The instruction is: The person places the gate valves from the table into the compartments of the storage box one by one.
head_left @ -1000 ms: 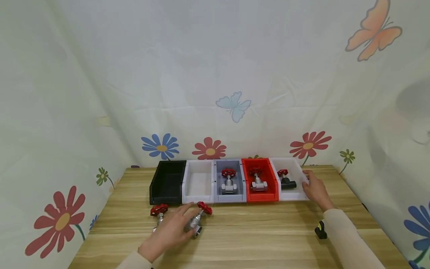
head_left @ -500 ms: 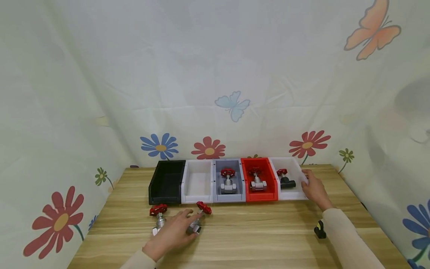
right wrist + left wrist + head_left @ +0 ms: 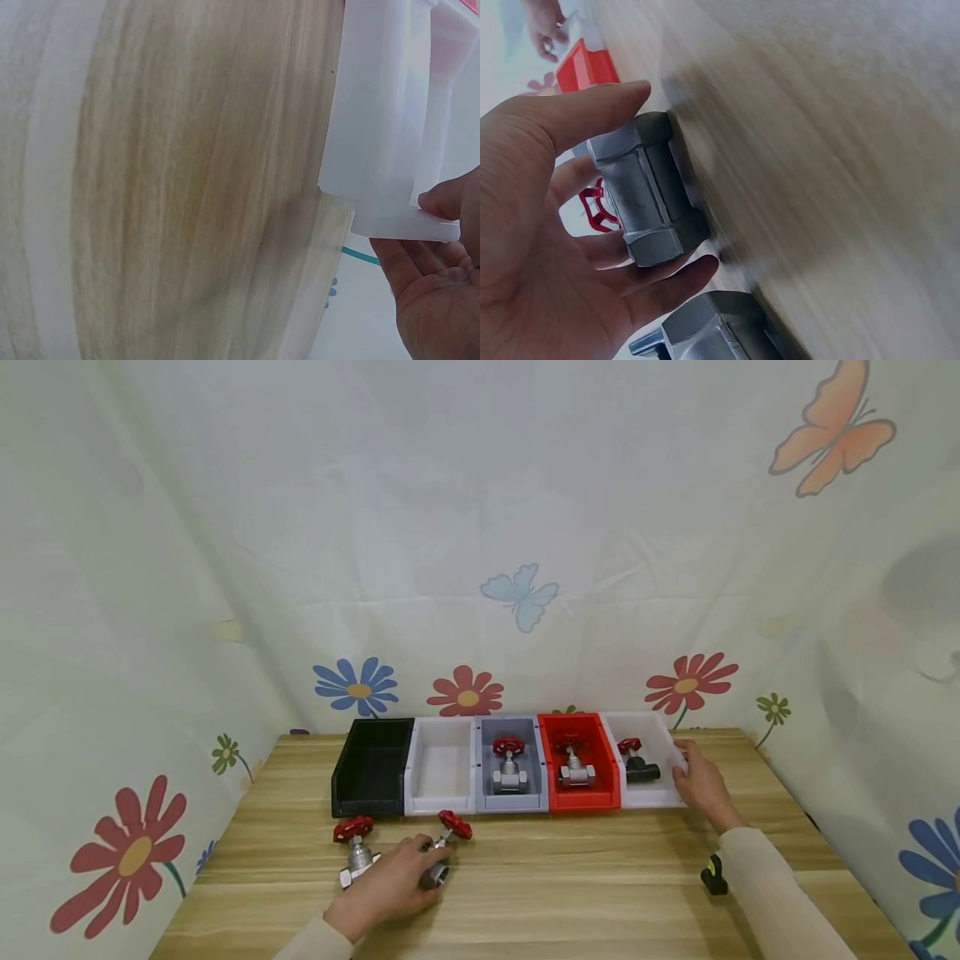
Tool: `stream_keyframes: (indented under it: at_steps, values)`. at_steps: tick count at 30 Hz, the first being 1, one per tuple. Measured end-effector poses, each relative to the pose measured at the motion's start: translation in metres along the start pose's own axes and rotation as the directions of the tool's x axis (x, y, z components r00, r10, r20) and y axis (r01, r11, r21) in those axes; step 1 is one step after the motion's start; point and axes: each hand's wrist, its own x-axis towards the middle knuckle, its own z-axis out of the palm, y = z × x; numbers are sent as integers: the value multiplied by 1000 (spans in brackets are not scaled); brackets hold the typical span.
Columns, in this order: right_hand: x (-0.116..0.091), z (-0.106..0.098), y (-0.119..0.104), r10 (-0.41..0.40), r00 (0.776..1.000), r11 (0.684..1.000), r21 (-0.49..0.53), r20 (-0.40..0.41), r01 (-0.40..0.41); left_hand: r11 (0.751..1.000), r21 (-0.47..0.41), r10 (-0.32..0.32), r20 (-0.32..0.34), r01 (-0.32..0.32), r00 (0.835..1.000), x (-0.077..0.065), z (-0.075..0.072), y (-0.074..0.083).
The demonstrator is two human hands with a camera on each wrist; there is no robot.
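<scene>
My left hand [image 3: 393, 878] grips a metal gate valve [image 3: 649, 187] with a red handwheel [image 3: 454, 825] at the table's front. In the left wrist view its thumb lies over one end of the valve body, with the fingers behind and below. A second red-wheeled valve [image 3: 358, 853] lies just left of that hand, partly covered by it in the head view. At the right end of the bin row, my right hand [image 3: 703, 783] pinches the side wall of a white bin [image 3: 382, 112], thumb inside and fingers outside. A dark valve [image 3: 640, 768] with a red wheel lies in this bin.
Left of that bin stand a red bin [image 3: 611, 795] and a grey bin [image 3: 486, 802], each with a silver valve inside. Further left are another white bin [image 3: 442, 764] and a black bin [image 3: 375, 768]. A small black-and-yellow object [image 3: 714, 875] lies near the right forearm.
My left hand has shifted slightly right, and its fingers have closed around the valve. More of the left valve shows now. The right hand stays on the white bin.
</scene>
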Motion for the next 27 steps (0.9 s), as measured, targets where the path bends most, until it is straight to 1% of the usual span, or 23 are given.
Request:
stream_keyframes:
  at_steps: [4, 11, 18, 22, 27]
  values:
    - [0, 0, -1, 6, 1000, 1000, -5, 14, -6, 1000, 7, 9, 14, -9, 1000, 1, -1, 2]
    - [0, 0, -2, 17, 1000, 1000, -8, 26, -16, 1000, 20, 16, 10, -16, 1000, 1, 1, 1]
    - [0, 0, -1, 46, 998, 999, -10, 48, -46, 1000, 2, 14, 24, -14, 1000, 3, -1, 1]
    - [-1, 0, -1, 20, 1000, 1000, -8, 21, -20, 1000, -4, 12, 25, -12, 1000, 3, -2, 1]
    - [-2, 0, 0, -22, 1000, 1000, -10, -13, 22, 999, -38, -21, 54, 23, 998, 4, 0, 0]
